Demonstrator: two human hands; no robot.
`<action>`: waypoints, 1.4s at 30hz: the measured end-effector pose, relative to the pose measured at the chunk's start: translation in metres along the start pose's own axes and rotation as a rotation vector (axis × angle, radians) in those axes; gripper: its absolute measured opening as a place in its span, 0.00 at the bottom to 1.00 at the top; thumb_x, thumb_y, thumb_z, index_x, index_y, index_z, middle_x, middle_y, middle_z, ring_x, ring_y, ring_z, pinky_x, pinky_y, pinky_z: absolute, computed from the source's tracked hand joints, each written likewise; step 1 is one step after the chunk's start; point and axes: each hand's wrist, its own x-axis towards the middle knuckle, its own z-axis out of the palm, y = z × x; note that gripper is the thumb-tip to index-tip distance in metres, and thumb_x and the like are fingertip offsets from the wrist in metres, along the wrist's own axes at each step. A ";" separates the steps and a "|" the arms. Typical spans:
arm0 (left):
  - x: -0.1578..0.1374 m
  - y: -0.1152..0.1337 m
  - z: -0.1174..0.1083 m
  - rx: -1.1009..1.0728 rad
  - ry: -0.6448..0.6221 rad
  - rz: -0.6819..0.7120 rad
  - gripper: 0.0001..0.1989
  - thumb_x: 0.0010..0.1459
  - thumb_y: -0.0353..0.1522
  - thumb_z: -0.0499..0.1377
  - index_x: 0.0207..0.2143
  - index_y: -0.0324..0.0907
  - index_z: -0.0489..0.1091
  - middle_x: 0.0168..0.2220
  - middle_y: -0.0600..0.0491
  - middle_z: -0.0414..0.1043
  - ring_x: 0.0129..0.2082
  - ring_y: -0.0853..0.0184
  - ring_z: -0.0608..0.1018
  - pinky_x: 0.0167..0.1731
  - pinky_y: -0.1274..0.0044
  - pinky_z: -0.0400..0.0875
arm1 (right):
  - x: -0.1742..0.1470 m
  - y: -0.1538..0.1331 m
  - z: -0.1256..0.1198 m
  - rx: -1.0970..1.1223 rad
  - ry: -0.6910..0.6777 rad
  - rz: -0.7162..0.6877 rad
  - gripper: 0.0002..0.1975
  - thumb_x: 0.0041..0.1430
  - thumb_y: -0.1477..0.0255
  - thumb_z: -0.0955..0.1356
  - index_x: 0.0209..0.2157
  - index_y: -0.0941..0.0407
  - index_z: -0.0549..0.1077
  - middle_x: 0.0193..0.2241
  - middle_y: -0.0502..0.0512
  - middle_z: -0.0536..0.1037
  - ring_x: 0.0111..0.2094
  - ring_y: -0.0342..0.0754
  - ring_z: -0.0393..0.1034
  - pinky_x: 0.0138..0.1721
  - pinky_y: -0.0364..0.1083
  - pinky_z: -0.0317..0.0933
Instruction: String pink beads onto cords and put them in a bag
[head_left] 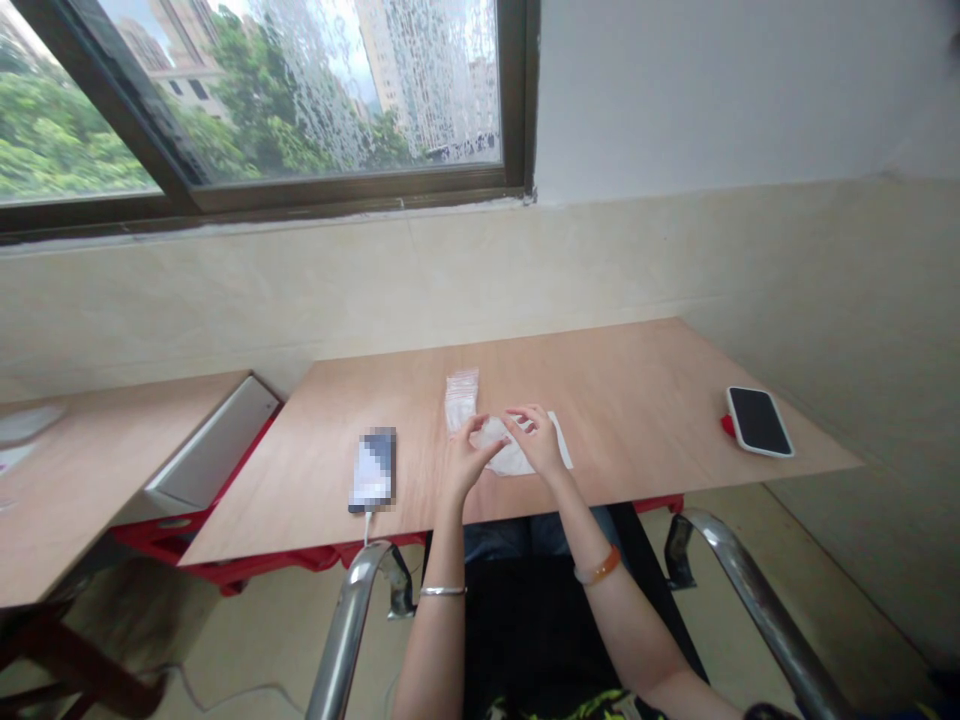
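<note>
Both my hands are over the middle of the table (615,400), close together with palms turned inward. My left hand (466,458) has its thumb and forefinger spread apart. Facing it, my right hand (535,440) has its fingers stretched out to the left and its thumb apart from them. Whitish, partly see-through material shows between and below the hands; I cannot tell whether the fingertips touch it. Under the right hand lies a white sheet (561,440). Just beyond my left hand is a stack of small clear zip bags (461,398) with reddish lines.
To the left lies a phone (373,470) with a white cable. A white-edged phone (759,420) rests at the right on something red. Metal armrests (349,620) flank me. Another table (97,460) with a white box (214,450) at its edge stands left, below the window.
</note>
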 end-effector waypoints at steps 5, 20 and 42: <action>0.001 0.004 -0.007 -0.030 0.053 -0.013 0.20 0.46 0.37 0.66 0.42 0.41 0.69 0.40 0.48 0.73 0.41 0.62 0.75 0.42 0.69 0.68 | 0.006 0.036 0.011 -0.135 0.089 0.022 0.10 0.56 0.67 0.66 0.36 0.57 0.76 0.36 0.57 0.73 0.38 0.48 0.68 0.40 0.47 0.63; 0.001 0.000 -0.012 -0.082 0.094 -0.028 0.20 0.47 0.36 0.66 0.44 0.42 0.69 0.42 0.47 0.74 0.44 0.61 0.75 0.40 0.72 0.69 | -0.011 0.103 0.052 -0.420 -0.058 -0.033 0.10 0.56 0.72 0.66 0.35 0.57 0.79 0.60 0.60 0.61 0.63 0.56 0.46 0.61 0.54 0.45; 0.000 -0.010 -0.006 -0.004 0.068 0.015 0.21 0.47 0.35 0.66 0.44 0.41 0.68 0.42 0.47 0.72 0.43 0.61 0.74 0.44 0.68 0.66 | 0.003 0.031 0.018 0.032 0.045 -0.027 0.15 0.58 0.61 0.64 0.41 0.54 0.76 0.45 0.59 0.72 0.46 0.51 0.67 0.44 0.49 0.63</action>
